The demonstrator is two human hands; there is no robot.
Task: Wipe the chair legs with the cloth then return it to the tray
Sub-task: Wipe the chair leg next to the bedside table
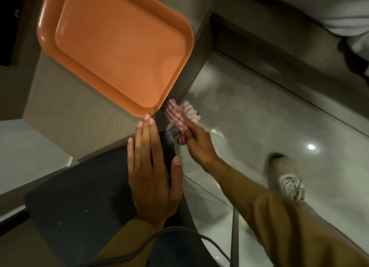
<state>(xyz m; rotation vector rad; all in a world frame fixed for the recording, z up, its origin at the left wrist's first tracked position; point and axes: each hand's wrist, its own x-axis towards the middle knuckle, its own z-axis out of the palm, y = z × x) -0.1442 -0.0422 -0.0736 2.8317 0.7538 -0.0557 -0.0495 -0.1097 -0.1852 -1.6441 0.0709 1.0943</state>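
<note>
Fingers of the right hand (196, 140) pinch a red-and-white striped cloth (180, 116), bunched so that part of it bulges above the knuckles and a short tail hangs below them. The cloth is off the tray (117, 46) — it sits just beside the tray's near corner, lower than the tabletop, over the floor and close to the dark edge of the chair seat (83, 202). Whether it touches a chair leg cannot be told; a short grey piece shows right beside the cloth, half hidden by it.

The left hand (152, 174) lies flat and open on the dark seat, fingers straight and together, thumb out to the side, holding nothing. Its longest fingertips reach up to the tray's corner, though contact with it is unclear.

The orange tray is rectangular with rounded corners and a raised rim, and it rests at an angle on the pale table (65, 114), its near corner at the table's edge.

Both forearms wear brown sleeves (299, 226). To the right, on the glossy pale floor (259, 114), stands a light-coloured laced shoe (287, 178). A thin grey metal leg (235, 236) drops beside the seat at the lower middle — a dark cable (151, 240) curves across the seat in front of it.
</note>
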